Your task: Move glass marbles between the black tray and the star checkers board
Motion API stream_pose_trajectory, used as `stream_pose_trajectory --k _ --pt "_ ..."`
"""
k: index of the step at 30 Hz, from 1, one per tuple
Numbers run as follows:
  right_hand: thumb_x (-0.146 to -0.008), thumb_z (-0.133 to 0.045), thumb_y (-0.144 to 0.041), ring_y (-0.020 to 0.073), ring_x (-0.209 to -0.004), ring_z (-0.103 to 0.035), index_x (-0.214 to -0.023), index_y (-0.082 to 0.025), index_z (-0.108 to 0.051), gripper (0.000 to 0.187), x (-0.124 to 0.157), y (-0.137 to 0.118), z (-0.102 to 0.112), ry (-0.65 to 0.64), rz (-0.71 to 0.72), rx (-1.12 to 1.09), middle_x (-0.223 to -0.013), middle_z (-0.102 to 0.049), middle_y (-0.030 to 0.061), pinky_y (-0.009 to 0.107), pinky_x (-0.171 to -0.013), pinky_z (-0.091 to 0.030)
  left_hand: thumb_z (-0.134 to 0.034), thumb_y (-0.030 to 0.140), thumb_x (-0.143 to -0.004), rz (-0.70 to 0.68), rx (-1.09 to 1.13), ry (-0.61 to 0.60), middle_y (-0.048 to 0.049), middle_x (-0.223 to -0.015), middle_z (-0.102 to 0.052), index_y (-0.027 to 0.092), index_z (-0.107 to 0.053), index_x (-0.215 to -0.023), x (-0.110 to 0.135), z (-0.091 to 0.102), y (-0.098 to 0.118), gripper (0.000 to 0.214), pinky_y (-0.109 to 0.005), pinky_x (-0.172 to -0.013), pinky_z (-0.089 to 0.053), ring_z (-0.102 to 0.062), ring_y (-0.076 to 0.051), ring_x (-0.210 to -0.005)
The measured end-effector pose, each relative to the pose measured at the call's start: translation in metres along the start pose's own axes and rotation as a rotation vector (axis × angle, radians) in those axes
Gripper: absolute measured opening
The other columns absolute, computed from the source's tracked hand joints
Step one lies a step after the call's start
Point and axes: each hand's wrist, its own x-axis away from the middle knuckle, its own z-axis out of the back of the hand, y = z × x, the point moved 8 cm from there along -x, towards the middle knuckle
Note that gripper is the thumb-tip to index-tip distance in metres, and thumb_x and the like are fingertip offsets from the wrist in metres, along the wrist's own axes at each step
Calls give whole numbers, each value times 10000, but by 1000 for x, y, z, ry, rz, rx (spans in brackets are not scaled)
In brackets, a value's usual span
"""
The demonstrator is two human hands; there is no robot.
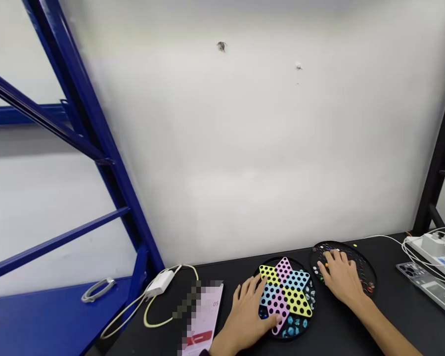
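A round black board (308, 316) with a six-pointed star in yellow, pink and blue, full of small holes, lies on the black table. My left hand (249, 311) rests flat on the board's left edge, fingers spread, thumb over the star's lower pink point. Small blue marbles (293, 325) sit in the board's rim. To the right lies a second round black tray (362, 267) holding several small coloured marbles. My right hand (340, 278) lies palm down on it, fingers stretched toward the far rim.
A white charger with a pale yellow cable (159, 284) lies at the left, beside a pink-and-white card (203, 321). A white power strip with cables (433, 247) and a clear phone case (428, 287) sit at the right. Blue shelving (59, 123) stands left; a white wall rises behind.
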Motion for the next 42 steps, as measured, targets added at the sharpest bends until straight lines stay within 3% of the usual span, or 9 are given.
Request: stream_pose_trajectory --k 2,4,7,9,17,24,31,36,42 --pt "-986 -404 -422 312 -1180 -528 -1222 -232 -595 358 8 -27 4 -14 109 -145 -1276 -602 140 452 -911 -402 -598 628 -817 -40 23 -11 -27 -1636 -259 285 -321 -1549 -2 1 -2 854 -514 -1223 -134 -180 -328 -1503" --pt "-983 -431 -442 281 -1231 -508 -1255 -263 -577 357 20 -59 5 -76 249 -272 -1339 -587 103 452 -996 -371 -613 577 -817 -53 14 79 -37 -1606 -329 280 -358 -1525 -3 10 -5 809 -478 -1200 -205 -252 -318 -1472" --pt "-955 -503 -416 285 -1184 -529 -1198 -280 -611 298 39 -93 5 -152 351 -336 -1306 -617 77 467 -998 -369 -596 506 -818 17 -35 235 -90 -1438 -511 232 -504 -1386 -2 23 -14 637 -422 -1060 -369 -444 -312 -1318" --pt "-941 -528 -390 292 -1153 -532 -1166 -282 -625 268 45 -101 6 -156 348 -334 -1284 -627 73 464 -966 -383 -570 496 -829 71 -47 253 -99 -1302 -577 213 -559 -1282 -3 24 -19 534 -405 -970 -416 -520 -310 -1210" --pt "-890 -588 -368 254 -958 -536 -978 -262 -641 148 44 -102 14 -180 339 -349 -1049 -637 46 425 -872 -389 -437 423 -945 139 -160 290 -81 -1131 -593 197 -566 -1118 -6 18 -23 313 -341 -840 -458 -626 -250 -1024" --pt "-845 -629 -340 245 -939 -547 -925 -260 -605 116 53 -117 15 -193 355 -404 -1031 -626 37 397 -834 -395 -277 307 -1030 146 -319 219 -149 -1174 -601 131 -547 -1253 -15 8 -17 392 -353 -776 -507 -681 -277 -962" --pt "-858 -602 -318 216 -883 -573 -865 -247 -557 84 53 -118 16 -182 325 -434 -954 -617 17 364 -790 -408 -251 223 -1033 83 -318 166 -129 -1014 -705 180 -646 -1151 -22 2 -12 414 -386 -772 -514 -702 -291 -905" --pt "-867 -581 -301 204 -865 -585 -848 -240 -548 71 52 -116 10 -207 312 -439 -944 -622 19 352 -778 -407 -305 252 -1010 72 -278 171 -139 -983 -726 186 -714 -994 -19 3 -13 415 -359 -785 -502 -690 -275 -926" --pt "-873 -570 -307 204 -851 -591 -850 -244 -556 68 51 -114 5 -187 323 -412 -967 -631 27 351 -781 -409 -286 302 -1020 127 -248 203 -136 -953 -738 173 -727 -935 -18 4 -18 467 -350 -777 -493 -697 -271 -909"
